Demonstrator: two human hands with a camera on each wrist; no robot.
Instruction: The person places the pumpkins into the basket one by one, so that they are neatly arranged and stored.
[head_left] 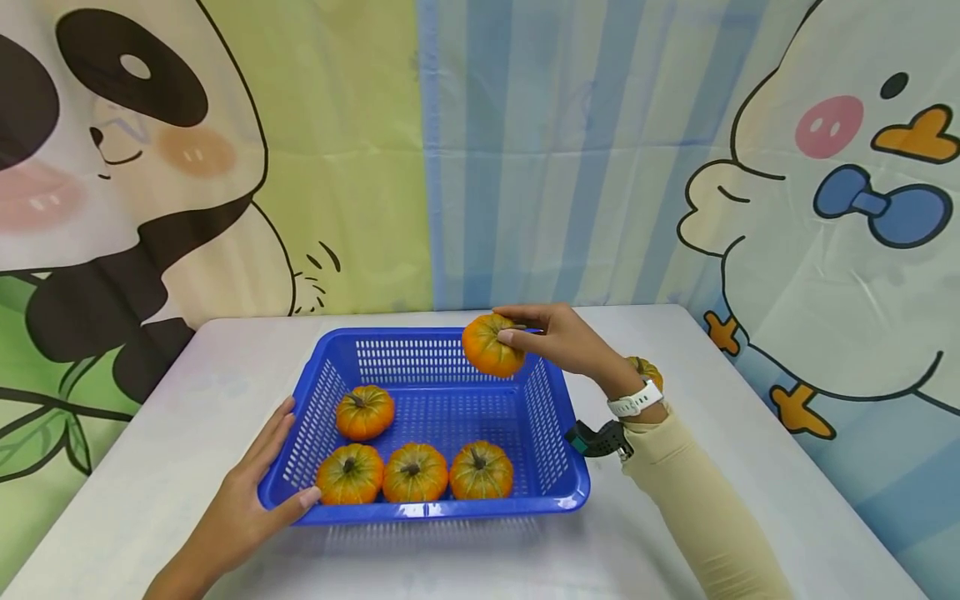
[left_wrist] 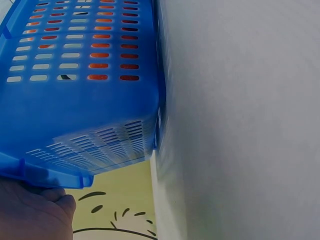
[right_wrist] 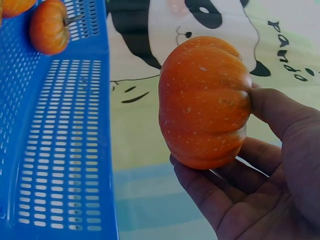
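My right hand (head_left: 551,337) pinches a small orange pumpkin (head_left: 491,346) between thumb and fingers, above the back right part of a blue plastic basket (head_left: 450,510). The right wrist view shows this pumpkin (right_wrist: 205,102) close up, its ribbed skin facing the camera. Three pumpkins stand in a row along the basket's front wall, the middle one (head_left: 415,472) touching its neighbours. Another pumpkin (head_left: 365,412) sits behind them at the left. My left hand (head_left: 243,496) rests at the basket's front left corner, fingers straight along the left rim and thumb on the front rim.
One more pumpkin (head_left: 647,371) lies on the white table (head_left: 622,533) right of the basket, partly hidden by the right wrist. A printed curtain (head_left: 540,167) with cartoon animals hangs behind the table and along both sides.
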